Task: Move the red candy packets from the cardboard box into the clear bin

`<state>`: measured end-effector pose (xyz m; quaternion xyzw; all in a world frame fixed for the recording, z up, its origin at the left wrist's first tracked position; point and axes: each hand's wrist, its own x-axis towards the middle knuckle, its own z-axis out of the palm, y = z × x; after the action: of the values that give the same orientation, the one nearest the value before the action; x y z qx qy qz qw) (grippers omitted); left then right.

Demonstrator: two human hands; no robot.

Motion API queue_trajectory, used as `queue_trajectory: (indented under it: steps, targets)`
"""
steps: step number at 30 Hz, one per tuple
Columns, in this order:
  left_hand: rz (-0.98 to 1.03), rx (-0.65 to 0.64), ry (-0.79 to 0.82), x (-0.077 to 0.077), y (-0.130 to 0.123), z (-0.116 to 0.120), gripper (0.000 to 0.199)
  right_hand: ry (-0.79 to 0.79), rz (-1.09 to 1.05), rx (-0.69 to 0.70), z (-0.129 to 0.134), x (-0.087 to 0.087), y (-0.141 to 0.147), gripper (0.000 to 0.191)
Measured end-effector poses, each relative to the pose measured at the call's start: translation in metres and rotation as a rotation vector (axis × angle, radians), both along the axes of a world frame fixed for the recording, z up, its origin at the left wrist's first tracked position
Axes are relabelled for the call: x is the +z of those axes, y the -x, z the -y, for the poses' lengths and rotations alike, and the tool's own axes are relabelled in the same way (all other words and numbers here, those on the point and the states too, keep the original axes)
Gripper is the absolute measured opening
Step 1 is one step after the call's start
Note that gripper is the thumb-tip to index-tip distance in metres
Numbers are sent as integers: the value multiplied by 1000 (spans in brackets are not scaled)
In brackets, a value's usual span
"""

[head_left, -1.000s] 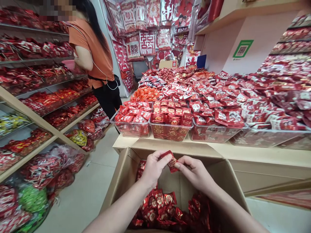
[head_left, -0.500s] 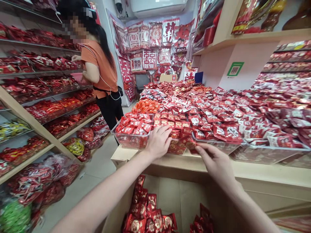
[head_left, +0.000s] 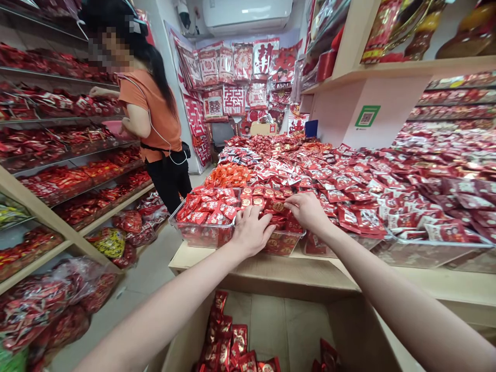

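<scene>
My right hand [head_left: 308,211] pinches a small red candy packet [head_left: 276,206] with a gold print, over a clear plastic bin [head_left: 284,244]. Inside that bin, similar red packets [head_left: 259,192] lie in rows. My left hand [head_left: 252,230] rests at the bin's front left, fingers spread and bent over the packets; its fingertips are partly hidden among them. Below both arms stands an open cardboard box [head_left: 267,315], with more red packets [head_left: 240,338] heaped at its left and a few at its right.
A neighbouring clear bin [head_left: 201,232] of red packets sits at the left on the wooden counter [head_left: 189,257]. More filled bins [head_left: 430,250] line the right. A person in an orange top [head_left: 155,111] stands at the left shelves [head_left: 73,147]. Bulging bags [head_left: 65,299] lie on the floor.
My right hand has moved left and forward, bringing the packet from the bin's front right corner to above its rows. My left hand stays at the bin. The view has shifted slightly.
</scene>
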<state>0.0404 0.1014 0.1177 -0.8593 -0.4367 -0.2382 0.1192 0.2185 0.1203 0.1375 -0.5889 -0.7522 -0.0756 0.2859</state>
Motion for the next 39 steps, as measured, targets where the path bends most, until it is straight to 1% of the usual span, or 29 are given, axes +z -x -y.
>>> queue_trajectory:
  steps: [3, 7, 11, 14, 18, 20, 23, 27, 30, 32, 34, 36, 39]
  targets:
    - [4, -15, -8, -1, 1, -2, 31, 107, 97, -7, 1, 3, -2, 23]
    - [-20, -22, -16, -1, 1, -3, 31, 238, 221, 46, 0, 12, 2, 25]
    - [-59, -23, -39, -2, -1, -4, 37, 345, 257, 63, -6, 21, 6, 22]
    - [-107, -63, -38, -2, -1, -6, 46, 421, 262, 74, -9, 27, 6, 23]
    - [-166, -95, -10, 2, -1, -10, 44, 470, 249, 98, -5, 33, 0, 27]
    - [-169, -96, -10, 5, -4, -11, 45, 471, 241, 97, 1, 35, -4, 29]
    - [-183, -133, 5, 7, -11, -13, 48, 452, 228, 81, 11, 33, -9, 30]
    - [-184, -197, 46, 6, -20, -13, 44, 403, 187, 51, 17, 23, -12, 33]
    - [-168, -211, 76, 7, -24, -16, 36, 363, 146, 75, 17, 13, -13, 33]
    - [-190, -233, 102, 9, -25, -22, 29, 332, 133, 98, 15, 8, -13, 32]
    - [-221, -281, 144, 13, -27, -31, 25, 313, 116, 108, 15, 5, -13, 31]
    - [-238, -325, 180, 17, -28, -40, 24, 296, 96, 105, 15, 3, -12, 31]
    - [-228, -345, 192, 22, -27, -50, 25, 246, 74, 99, 18, 3, -12, 37]
